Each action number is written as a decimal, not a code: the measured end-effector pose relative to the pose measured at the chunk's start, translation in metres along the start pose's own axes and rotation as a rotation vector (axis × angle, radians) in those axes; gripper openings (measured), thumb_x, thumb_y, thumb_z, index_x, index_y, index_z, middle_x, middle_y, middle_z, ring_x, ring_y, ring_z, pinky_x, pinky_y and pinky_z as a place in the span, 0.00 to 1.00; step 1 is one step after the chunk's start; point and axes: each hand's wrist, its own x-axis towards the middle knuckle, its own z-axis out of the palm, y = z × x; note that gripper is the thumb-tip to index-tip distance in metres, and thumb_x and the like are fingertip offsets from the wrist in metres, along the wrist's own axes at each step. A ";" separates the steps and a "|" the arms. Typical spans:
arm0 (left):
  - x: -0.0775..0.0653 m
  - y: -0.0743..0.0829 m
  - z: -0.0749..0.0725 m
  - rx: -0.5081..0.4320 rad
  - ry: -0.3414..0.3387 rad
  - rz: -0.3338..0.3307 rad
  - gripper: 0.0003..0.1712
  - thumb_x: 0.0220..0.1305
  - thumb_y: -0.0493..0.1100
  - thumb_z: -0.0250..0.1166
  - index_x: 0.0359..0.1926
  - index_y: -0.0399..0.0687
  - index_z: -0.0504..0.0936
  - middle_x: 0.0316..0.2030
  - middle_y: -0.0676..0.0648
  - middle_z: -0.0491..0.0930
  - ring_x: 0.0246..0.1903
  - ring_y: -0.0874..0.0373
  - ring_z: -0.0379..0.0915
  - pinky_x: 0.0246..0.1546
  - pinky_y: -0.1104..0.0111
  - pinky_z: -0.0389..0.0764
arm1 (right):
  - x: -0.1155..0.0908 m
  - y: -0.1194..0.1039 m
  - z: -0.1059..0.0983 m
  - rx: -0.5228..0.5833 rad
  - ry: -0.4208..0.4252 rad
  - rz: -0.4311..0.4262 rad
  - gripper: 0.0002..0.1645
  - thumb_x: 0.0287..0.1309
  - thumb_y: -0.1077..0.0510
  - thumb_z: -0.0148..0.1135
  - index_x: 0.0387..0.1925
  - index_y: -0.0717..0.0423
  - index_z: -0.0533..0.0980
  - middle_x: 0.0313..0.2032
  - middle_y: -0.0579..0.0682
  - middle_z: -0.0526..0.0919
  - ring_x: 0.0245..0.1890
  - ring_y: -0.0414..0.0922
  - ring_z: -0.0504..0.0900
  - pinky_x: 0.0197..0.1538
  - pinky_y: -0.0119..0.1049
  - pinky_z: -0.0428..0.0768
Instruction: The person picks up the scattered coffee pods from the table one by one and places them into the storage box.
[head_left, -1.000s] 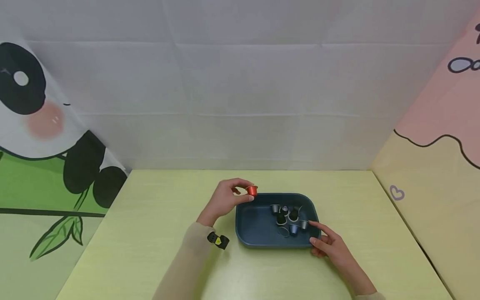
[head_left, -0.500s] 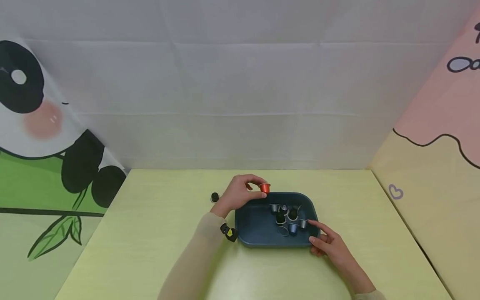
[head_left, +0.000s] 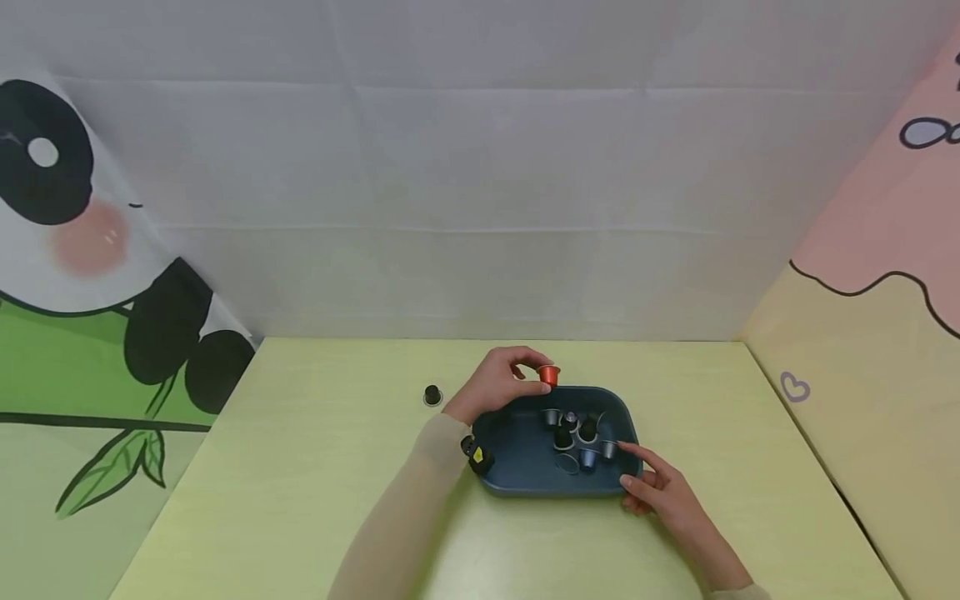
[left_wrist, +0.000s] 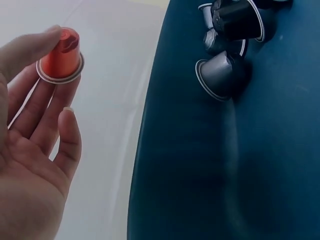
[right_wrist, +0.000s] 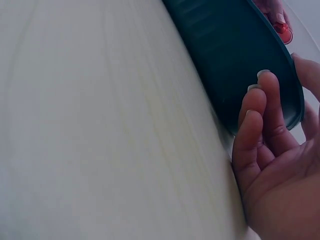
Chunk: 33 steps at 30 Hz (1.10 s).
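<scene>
My left hand point(head_left: 498, 382) pinches a red coffee capsule point(head_left: 549, 375) between thumb and fingertips, just beyond the far rim of a dark blue tray point(head_left: 517, 482). In the left wrist view, this red capsule point(left_wrist: 61, 57) shows its silver rim turned toward the fingers. My right hand point(head_left: 660, 492) holds the tray's near right corner, thumb and index finger at the rim. Several capsules lie in the tray's right half, among them a black capsule point(head_left: 562, 437), a blue capsule point(head_left: 588, 458) and a grey capsule point(head_left: 609, 450).
A single black capsule point(head_left: 432, 395) stands on the pale yellow table point(head_left: 337, 433), left of the tray and behind the left wrist. A white backdrop point(head_left: 487, 208) rises at the table's far edge, with printed panels on both sides.
My left hand has moved right with the red capsule, along the tray's far side. The black capsule on the table has come into sight behind it. My right hand stays at the tray's corner.
</scene>
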 end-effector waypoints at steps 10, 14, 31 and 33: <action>0.011 -0.009 0.009 -0.055 -0.137 0.041 0.19 0.57 0.41 0.76 0.51 0.49 0.86 0.44 0.54 0.85 0.47 0.51 0.79 0.44 0.65 0.79 | -0.001 0.001 0.000 0.005 0.000 -0.002 0.30 0.68 0.64 0.61 0.69 0.58 0.66 0.24 0.50 0.81 0.23 0.41 0.81 0.31 0.34 0.81; 0.012 -0.011 0.016 -0.058 -0.157 0.029 0.18 0.56 0.39 0.76 0.50 0.48 0.86 0.43 0.53 0.85 0.45 0.57 0.79 0.43 0.67 0.80 | -0.001 0.001 0.001 0.010 -0.002 -0.002 0.30 0.68 0.64 0.60 0.69 0.55 0.67 0.25 0.51 0.81 0.24 0.42 0.81 0.31 0.34 0.81; 0.013 -0.011 0.051 0.042 -0.363 -0.027 0.17 0.58 0.40 0.75 0.49 0.51 0.86 0.43 0.59 0.84 0.46 0.67 0.79 0.44 0.74 0.78 | -0.001 -0.002 0.001 -0.019 0.036 0.025 0.30 0.67 0.65 0.61 0.68 0.59 0.67 0.24 0.51 0.80 0.23 0.42 0.81 0.31 0.34 0.81; 0.014 -0.014 0.053 0.081 -0.381 -0.025 0.16 0.58 0.41 0.75 0.49 0.52 0.86 0.42 0.61 0.84 0.46 0.67 0.79 0.44 0.75 0.77 | -0.001 -0.002 0.001 -0.021 0.039 0.026 0.30 0.67 0.65 0.62 0.68 0.60 0.66 0.24 0.51 0.80 0.23 0.42 0.81 0.31 0.34 0.81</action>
